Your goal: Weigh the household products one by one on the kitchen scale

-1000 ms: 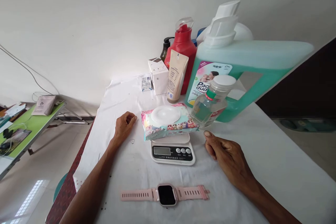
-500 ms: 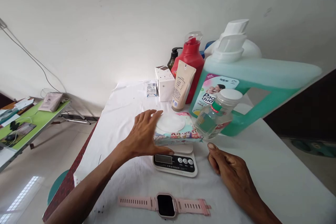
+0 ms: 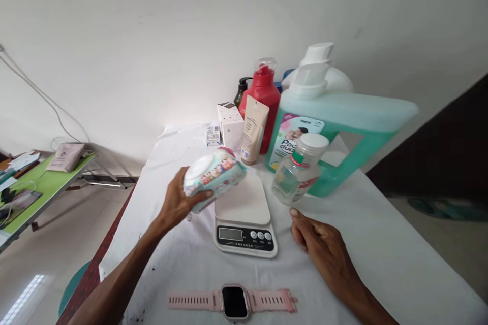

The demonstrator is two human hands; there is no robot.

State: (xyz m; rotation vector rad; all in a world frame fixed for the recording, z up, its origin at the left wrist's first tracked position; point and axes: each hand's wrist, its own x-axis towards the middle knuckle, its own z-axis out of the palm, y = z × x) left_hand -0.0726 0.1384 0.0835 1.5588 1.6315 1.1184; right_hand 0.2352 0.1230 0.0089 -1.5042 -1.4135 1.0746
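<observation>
My left hand [image 3: 182, 198] grips a pack of wet wipes [image 3: 219, 176] by its left end, thumb across the front. The pack is tilted, held up over the left side of a white digital kitchen scale [image 3: 244, 203], whose plate shows bare beside it. The scale's display [image 3: 230, 234] looks dark. To the right of the scale my right hand [image 3: 320, 241] rests on the cloth, fingers curled in with nothing visible in them. Just beyond that hand stands a clear plastic jar [image 3: 295, 177] with a white lid. A pink smartwatch [image 3: 234, 302] lies flat in front of the scale.
Behind stand a large green detergent jug [image 3: 366, 106], a red bottle [image 3: 263, 89], a beige tube [image 3: 253, 129], a white box [image 3: 231, 127], a small carton [image 3: 213, 134] and a dark pump bottle [image 3: 241, 92]. A green table [image 3: 41, 188] is off to the left.
My left hand has closed on the wet wipes pack and lifted it off the scale, up and to the left. My right hand stays by the scale, its fingers still curled.
</observation>
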